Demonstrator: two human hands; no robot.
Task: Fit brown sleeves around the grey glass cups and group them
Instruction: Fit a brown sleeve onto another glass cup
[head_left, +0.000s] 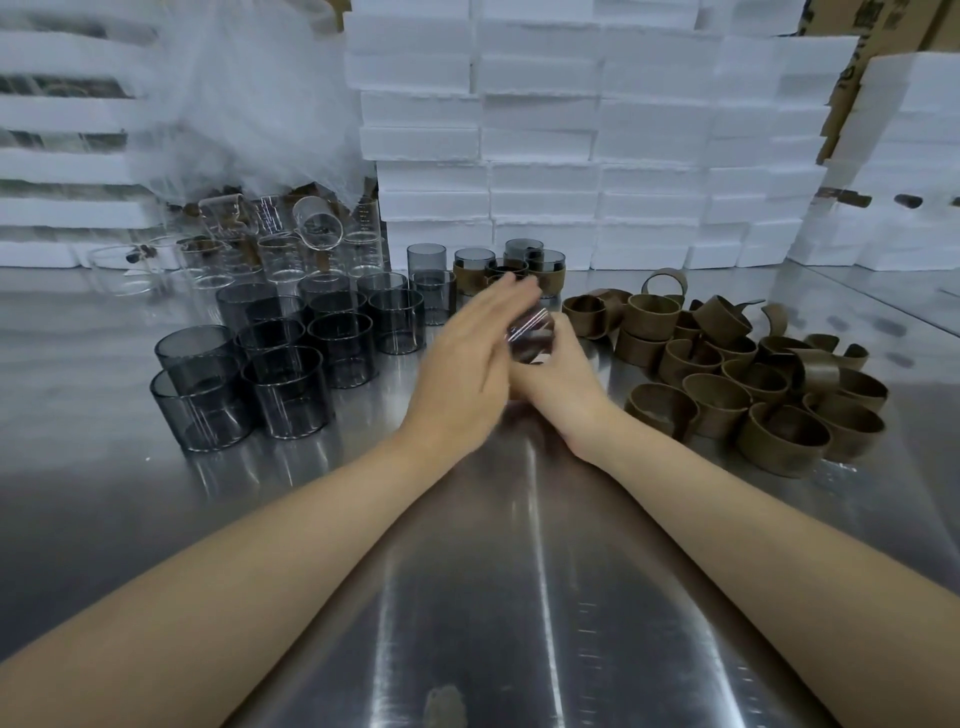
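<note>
My right hand (556, 369) grips a grey glass cup (532, 335) over the surface (467, 571), my left hand (467, 356) laid straight-fingered against it; bare cups (280, 364) left, brown sleeves (727, 374) right.

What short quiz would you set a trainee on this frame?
1. True or false: the brown sleeves are piled on the person's right side.
2. What does the right hand grip? A a brown sleeve; B a grey glass cup; C nothing.
3. Fill in: the bare grey cups stand on the person's ___ side.
Key: 1 true; 2 B; 3 left.
</note>
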